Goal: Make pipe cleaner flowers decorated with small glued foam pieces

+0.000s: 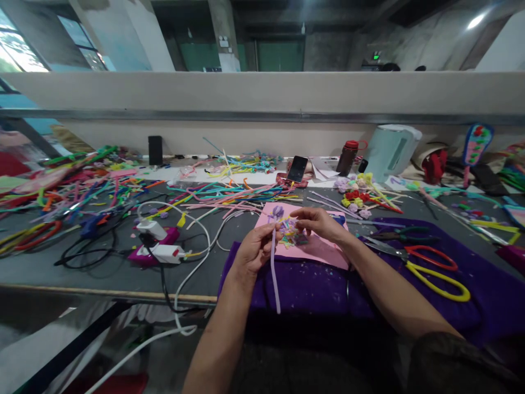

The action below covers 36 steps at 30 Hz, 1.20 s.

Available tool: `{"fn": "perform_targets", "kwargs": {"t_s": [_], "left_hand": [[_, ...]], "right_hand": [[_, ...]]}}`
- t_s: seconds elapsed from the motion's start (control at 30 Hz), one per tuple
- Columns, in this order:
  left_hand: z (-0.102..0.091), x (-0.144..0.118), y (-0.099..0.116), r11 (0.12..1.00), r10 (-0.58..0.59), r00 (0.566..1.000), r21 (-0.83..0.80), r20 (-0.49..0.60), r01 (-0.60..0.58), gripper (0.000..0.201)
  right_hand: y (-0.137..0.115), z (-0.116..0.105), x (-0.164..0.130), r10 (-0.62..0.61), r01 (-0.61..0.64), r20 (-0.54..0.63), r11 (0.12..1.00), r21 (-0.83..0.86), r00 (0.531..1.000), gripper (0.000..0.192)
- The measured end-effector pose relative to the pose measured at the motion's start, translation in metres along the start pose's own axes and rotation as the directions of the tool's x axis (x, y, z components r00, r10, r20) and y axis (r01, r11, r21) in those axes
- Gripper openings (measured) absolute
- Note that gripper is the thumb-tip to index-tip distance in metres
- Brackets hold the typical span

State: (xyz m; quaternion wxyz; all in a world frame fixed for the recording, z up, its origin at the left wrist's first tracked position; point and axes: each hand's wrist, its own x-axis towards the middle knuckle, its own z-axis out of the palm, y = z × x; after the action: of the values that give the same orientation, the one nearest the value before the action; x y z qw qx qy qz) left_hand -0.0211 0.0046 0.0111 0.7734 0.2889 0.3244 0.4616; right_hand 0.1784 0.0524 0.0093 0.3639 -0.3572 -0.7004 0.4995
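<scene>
My left hand point(255, 249) pinches a lavender pipe cleaner point(275, 279), whose long end hangs down over the front of the work surface. Just above those fingertips are looped purple pipe-cleaner petals point(278, 211). My right hand point(318, 221) is closed close by, its fingertips at a short yellow pipe cleaner point(285, 219) that reaches towards my left fingers. Under both hands lies a pink sheet point(328, 253) with a small heap of coloured clippings point(292, 236) on it, partly covered by my fingers.
Red-and-yellow-handled scissors point(426, 268) and pliers point(406, 235) lie on purple cloth point(488, 284) at right. Loose pipe cleaners point(238, 194) spread behind the sheet. A power strip point(164, 253) with cables sits left. Behind stand a phone point(297, 168), a bottle point(348, 158) and a kettle point(389, 153).
</scene>
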Motion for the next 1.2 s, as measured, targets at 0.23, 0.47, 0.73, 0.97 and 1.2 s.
{"fn": "perform_targets", "kwargs": {"t_s": [0.23, 0.47, 0.73, 0.97, 1.2], "left_hand": [[0.002, 0.000, -0.003, 0.994, 0.076, 0.997, 0.075, -0.026, -0.074, 0.020], [0.002, 0.002, -0.008, 0.963, 0.144, 0.989, 0.225, 0.032, -0.147, 0.023], [0.005, 0.001, -0.012, 0.924, 0.223, 0.975, 0.314, 0.014, -0.216, 0.026], [0.004, 0.002, -0.014, 0.908, 0.237, 0.971, 0.356, -0.009, -0.218, 0.029], [0.001, 0.004, -0.014, 0.898, 0.240, 0.971, 0.377, 0.009, -0.226, 0.027]], "right_hand": [[-0.002, 0.001, 0.000, 0.027, -0.023, -0.045, 0.996, 0.086, 0.999, 0.028], [-0.015, 0.015, -0.006, -0.090, 0.092, -0.058, 0.995, 0.034, 0.994, 0.021], [-0.017, 0.026, -0.010, -0.107, 0.107, -0.094, 0.994, -0.007, 0.990, 0.016], [-0.016, 0.026, -0.010, -0.166, 0.161, -0.098, 0.985, -0.060, 0.981, 0.013], [-0.016, 0.026, -0.011, -0.212, 0.207, -0.076, 0.976, -0.070, 0.974, 0.009]]}}
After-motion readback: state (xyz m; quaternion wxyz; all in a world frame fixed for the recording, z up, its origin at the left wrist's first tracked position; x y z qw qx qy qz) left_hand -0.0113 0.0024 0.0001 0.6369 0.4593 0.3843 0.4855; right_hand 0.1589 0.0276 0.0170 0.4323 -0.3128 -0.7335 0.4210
